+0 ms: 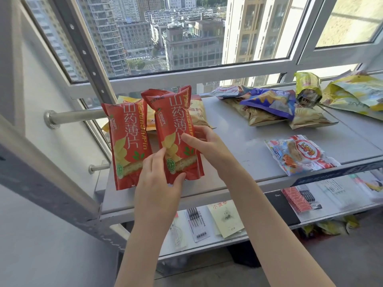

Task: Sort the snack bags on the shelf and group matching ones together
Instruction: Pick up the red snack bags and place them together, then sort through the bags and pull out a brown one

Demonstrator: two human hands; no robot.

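Two matching red crisp bags stand upright side by side at the left end of the grey shelf. My left hand holds the bottom of the right red bag, thumb under its lower edge and fingers on its front. My right hand grips that same bag's right side, fingers curled behind it. The left red bag stands touching it, leaning by the shelf's left edge. Behind both lies a yellow-white chip bag, partly hidden.
A pile of beige, blue and yellow bags fills the shelf's back right. A red-white-blue snack bag lies near the front edge. A lower shelf holds stationery and a black diary. A window and metal rail stand behind.
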